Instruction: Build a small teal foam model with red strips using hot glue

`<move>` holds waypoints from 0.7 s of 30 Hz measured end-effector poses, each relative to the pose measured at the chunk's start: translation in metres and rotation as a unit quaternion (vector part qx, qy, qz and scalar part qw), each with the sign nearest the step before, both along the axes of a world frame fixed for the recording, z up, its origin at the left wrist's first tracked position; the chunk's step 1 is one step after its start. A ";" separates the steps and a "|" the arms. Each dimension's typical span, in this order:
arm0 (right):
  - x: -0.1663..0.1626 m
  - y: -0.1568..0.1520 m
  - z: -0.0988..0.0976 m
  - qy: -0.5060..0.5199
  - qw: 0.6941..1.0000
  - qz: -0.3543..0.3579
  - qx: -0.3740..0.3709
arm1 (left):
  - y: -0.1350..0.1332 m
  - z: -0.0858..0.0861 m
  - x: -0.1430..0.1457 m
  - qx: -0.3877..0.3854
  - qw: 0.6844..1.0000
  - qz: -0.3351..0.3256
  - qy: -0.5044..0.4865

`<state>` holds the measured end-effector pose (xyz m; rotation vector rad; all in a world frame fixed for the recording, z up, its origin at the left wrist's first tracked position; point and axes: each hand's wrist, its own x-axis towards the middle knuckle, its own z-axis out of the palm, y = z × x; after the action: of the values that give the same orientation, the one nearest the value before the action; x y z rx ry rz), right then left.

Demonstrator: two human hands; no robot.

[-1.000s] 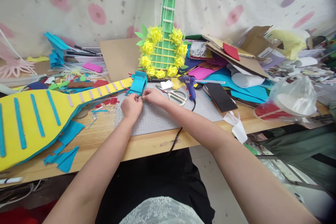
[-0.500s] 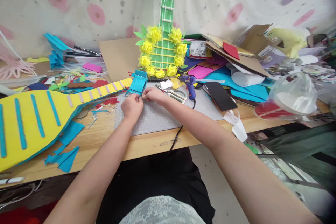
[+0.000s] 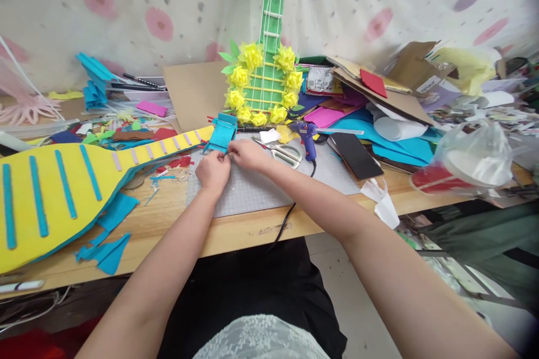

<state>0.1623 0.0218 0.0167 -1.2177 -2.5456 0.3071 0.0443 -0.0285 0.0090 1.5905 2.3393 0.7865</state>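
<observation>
My left hand [image 3: 214, 170] and my right hand [image 3: 246, 155] meet over the grey cutting mat [image 3: 252, 196], fingertips pinched together. Whatever sits between the fingers is too small to make out. Just beyond them is the blue headstock [image 3: 222, 132] of a yellow craft guitar [image 3: 54, 202], with red sticks at its sides. The guitar lies at the left, its yellow body bearing blue strips and its neck pale strips. Right of my right hand rest scissors [image 3: 287, 153] with pale handles and a purple glue gun [image 3: 308, 140].
A green craft guitar [image 3: 269, 87] ringed with yellow paper flowers stands upright at the back. A black phone [image 3: 356, 155] and a bagged red cup [image 3: 446, 177] are at the right. Blue scraps [image 3: 110, 252] lie front left; the glue gun's cord [image 3: 286, 221] hangs over the table edge.
The view has shifted slightly, so the scene sits a little further right. Both hands stay pinched together below the blue headstock, with hardly any motion of their own.
</observation>
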 end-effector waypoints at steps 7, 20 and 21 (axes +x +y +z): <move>0.029 -0.010 0.009 0.005 0.994 -0.069 -0.090 | 0.002 -0.002 -0.003 0.019 1.000 0.011 -0.011; 0.005 -0.011 0.006 -0.062 0.995 -0.068 -0.028 | -0.002 -0.001 0.002 0.021 1.000 -0.015 0.012; 0.002 -0.010 0.005 -0.060 0.996 -0.064 -0.026 | -0.002 -0.001 0.003 0.022 1.000 -0.018 0.014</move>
<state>0.1648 0.0116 0.0217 -1.4529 -2.5593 0.2799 0.0469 -0.0308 0.0078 1.6668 2.3202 0.8182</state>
